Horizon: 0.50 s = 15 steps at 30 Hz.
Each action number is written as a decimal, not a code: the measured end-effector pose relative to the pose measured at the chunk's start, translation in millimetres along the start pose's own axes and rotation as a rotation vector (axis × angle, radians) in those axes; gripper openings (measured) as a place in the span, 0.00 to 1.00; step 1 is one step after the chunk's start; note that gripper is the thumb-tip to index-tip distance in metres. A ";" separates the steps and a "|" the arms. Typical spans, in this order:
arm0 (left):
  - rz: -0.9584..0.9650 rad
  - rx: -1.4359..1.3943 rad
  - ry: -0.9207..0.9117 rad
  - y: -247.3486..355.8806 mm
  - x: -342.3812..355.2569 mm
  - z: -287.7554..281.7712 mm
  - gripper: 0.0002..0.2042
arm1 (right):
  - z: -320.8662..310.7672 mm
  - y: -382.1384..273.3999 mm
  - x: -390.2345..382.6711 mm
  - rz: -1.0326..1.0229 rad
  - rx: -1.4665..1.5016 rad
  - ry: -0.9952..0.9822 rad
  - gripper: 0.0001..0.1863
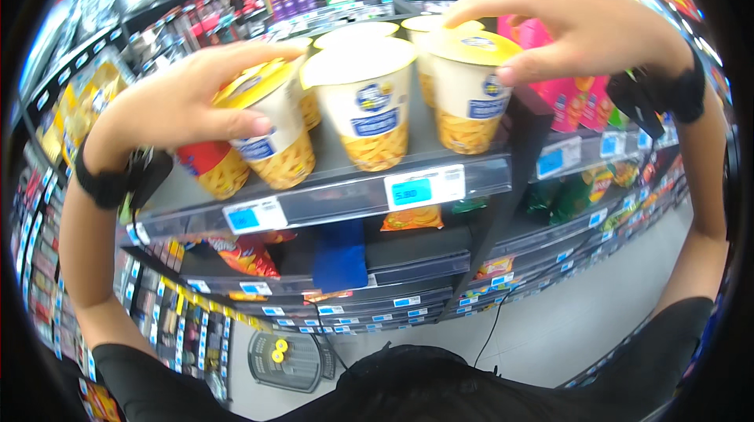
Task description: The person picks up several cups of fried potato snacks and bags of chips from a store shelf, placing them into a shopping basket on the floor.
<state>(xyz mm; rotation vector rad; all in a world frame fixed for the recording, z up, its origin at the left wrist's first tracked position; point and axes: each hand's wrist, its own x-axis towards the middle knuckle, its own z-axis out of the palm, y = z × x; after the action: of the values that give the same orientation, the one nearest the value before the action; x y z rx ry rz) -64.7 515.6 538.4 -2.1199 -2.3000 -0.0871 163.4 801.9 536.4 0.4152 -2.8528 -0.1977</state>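
My left hand [192, 100] grips a white snack cup with a yellow lid [279, 156] on the upper shelf, thumb across its front, fingers over its top. My right hand [565, 33] holds a similar cup [472, 130] by the top, thumb on its right side, fingertips at the lid. Between them stands another white cup [364, 119], with more cups behind, partly hidden. A red-topped cup [218, 170] sits at the left, partly behind my left hand.
The shelf edge [338, 190] carries price labels. Pink packages [569, 108] stand at the right. Snack bags [247, 253] and a blue item [339, 257] are on lower shelves. A grey plastic stand [283, 367] sits on the tiled floor, near loose black cables.
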 end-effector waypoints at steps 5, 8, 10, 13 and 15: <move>0.012 -0.031 0.051 -11.9 -14.0 -3.4 0.43 | -13.4 -3.9 15.3 0.004 -0.082 0.029 0.27; -0.061 -0.058 0.053 -21.9 -31.7 -9.3 0.45 | -22.7 -13.8 36.8 -0.004 -0.037 -0.023 0.26; -0.042 -0.052 0.075 -41.6 -40.8 -12.6 0.45 | -25.2 -28.4 54.0 -0.002 0.035 -0.037 0.27; -0.061 -0.017 0.058 -70.6 -53.7 -11.4 0.45 | -27.3 -56.1 87.7 0.043 0.140 -0.092 0.27; -0.082 -0.035 0.099 -90.6 -58.1 -3.9 0.45 | -22.9 -61.6 110.0 0.003 0.026 -0.077 0.30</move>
<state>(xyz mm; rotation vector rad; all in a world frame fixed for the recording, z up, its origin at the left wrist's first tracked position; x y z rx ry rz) -150.3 450.3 536.7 -1.9883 -2.3443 -0.2287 83.5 708.5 573.0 0.4170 -2.9346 -0.1794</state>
